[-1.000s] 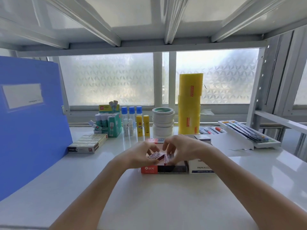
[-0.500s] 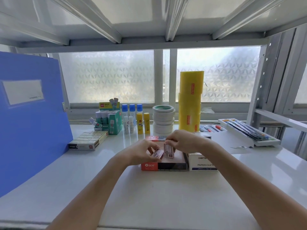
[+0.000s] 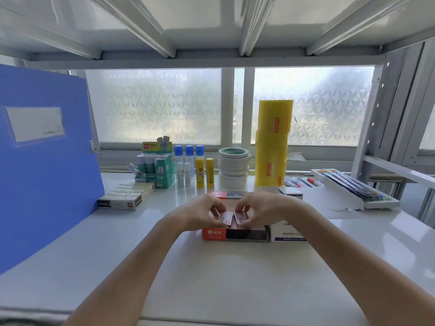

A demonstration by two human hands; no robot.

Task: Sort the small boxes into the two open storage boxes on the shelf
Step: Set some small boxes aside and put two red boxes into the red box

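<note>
Small boxes (image 3: 226, 217) (image 3: 240, 216), one pinched in each of our hands, left (image 3: 203, 215) and right (image 3: 260, 211), sit side by side over the red open storage box (image 3: 235, 234) on the white shelf (image 3: 235, 278), tape rolls (image 3: 233, 167) behind.

White shelf (image 3: 235, 278), red storage box (image 3: 226, 235), tape rolls (image 3: 233, 168), glue sticks (image 3: 204, 171)

You had one view only, from the camera on your head: it looked forward and slightly down across the shelf (image 3: 235, 278) toward its far edge and the frosted window (image 3: 153, 104), close in at arm's length.
</note>
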